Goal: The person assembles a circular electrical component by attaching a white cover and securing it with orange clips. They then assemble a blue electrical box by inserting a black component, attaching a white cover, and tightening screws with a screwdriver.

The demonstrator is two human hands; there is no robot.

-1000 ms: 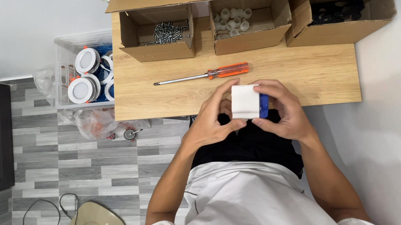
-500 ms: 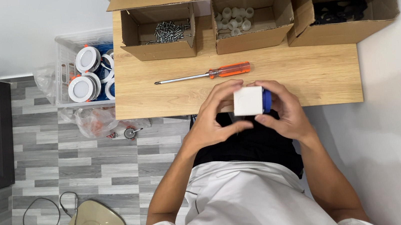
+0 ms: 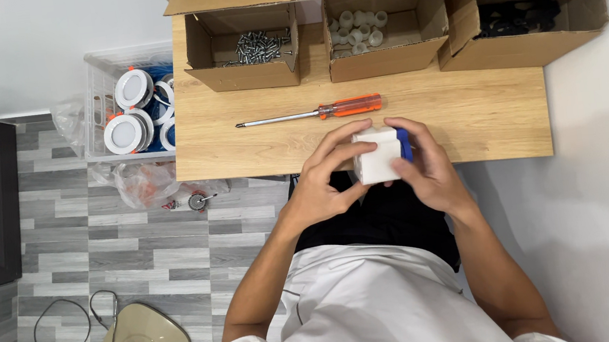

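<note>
Hands together at near table edge — left hand (image 3: 325, 180) and right hand (image 3: 426, 168) both clasp white block with blue side (image 3: 377, 155), held just above wooden table (image 3: 467, 118). Beyond — orange-handled screwdriver (image 3: 313, 113) lying flat. Farthest: cardboard box of screws (image 3: 245, 48), two more boxes beside.

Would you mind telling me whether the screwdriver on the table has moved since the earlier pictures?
No. The screwdriver lies where it did, in front of the cardboard box of screws, handle pointing right.
</note>
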